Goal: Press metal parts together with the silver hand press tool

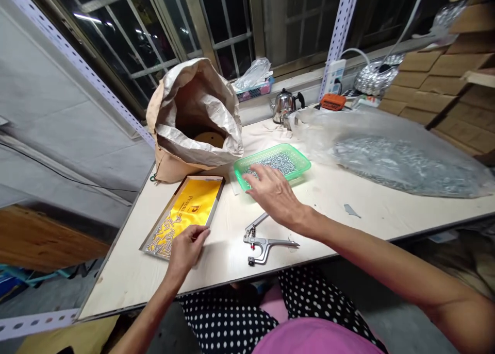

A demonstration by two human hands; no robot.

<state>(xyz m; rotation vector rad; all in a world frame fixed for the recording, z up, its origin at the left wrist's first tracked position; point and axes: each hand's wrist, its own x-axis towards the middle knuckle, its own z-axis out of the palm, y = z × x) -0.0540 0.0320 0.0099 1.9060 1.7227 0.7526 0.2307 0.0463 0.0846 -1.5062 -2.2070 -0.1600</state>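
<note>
My left hand is at the near right corner of a shallow rectangular tray. Its thumb and fingertips are pinched together, and whatever they may hold is too small to make out. Inside the tray lie a yellow printed sheet and many small silvery pieces at the near end. My right hand reaches over the front of a green plastic basket, thumb and fingers apart, with nothing visible in them. Small metal pieces cover the basket's floor. Metal hand pliers lie below my right wrist.
A large open paper sack stands behind the tray. On the right lies a clear plastic bag of metal parts, with stacked cardboard boxes beyond. A kettle and an orange box sit at the back. A grey scrap lies right.
</note>
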